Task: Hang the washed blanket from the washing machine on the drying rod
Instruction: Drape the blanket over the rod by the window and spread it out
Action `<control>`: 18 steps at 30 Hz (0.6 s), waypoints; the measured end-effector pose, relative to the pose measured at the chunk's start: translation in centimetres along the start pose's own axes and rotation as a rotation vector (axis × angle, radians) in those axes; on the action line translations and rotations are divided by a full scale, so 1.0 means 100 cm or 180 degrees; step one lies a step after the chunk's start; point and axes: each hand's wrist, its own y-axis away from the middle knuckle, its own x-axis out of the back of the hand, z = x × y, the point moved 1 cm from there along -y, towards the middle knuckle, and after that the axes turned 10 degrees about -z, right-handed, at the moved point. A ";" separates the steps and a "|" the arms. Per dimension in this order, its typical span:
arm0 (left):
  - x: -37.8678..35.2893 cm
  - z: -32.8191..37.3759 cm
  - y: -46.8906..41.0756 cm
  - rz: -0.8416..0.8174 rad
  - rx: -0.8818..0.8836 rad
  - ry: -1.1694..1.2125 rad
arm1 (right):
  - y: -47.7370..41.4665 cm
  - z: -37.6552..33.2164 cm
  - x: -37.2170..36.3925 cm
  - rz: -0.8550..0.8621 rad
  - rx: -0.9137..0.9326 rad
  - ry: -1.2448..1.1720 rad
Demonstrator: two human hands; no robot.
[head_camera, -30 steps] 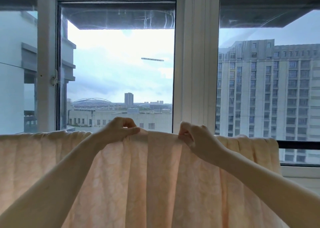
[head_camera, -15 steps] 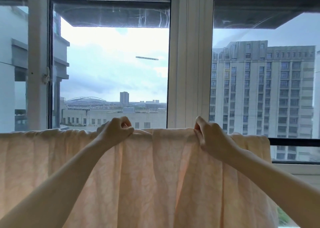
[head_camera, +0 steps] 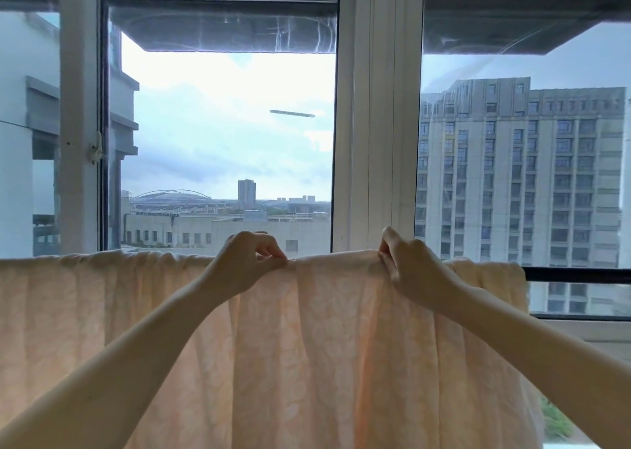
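Blanket (head_camera: 307, 346), pale peach with a faint pattern, is draping below the window frame (head_camera: 372, 141), top edge running left-right. Left hand (head_camera: 246, 264) and right hand (head_camera: 409, 264) fingers are pinching that edge.

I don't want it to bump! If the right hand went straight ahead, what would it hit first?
Past the blanket it pinches, the right hand would likely meet the white window frame first, though depth is unclear.

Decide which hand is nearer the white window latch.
Left. The left hand pinches the blanket below and right of the latch; the right hand grips it farther right.
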 end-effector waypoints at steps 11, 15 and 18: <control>0.012 -0.022 0.007 0.0115 0.0607 -0.0524 | 0.004 0.001 0.004 0.0047 -0.0008 0.0000; 0.000 -0.002 0.004 0.0170 0.0408 -0.0867 | 0.002 0.002 0.002 0.0057 -0.0006 0.0039; -0.019 0.020 0.002 0.0199 -0.0059 -0.0803 | 0.001 0.003 0.001 0.0025 -0.0014 -0.0003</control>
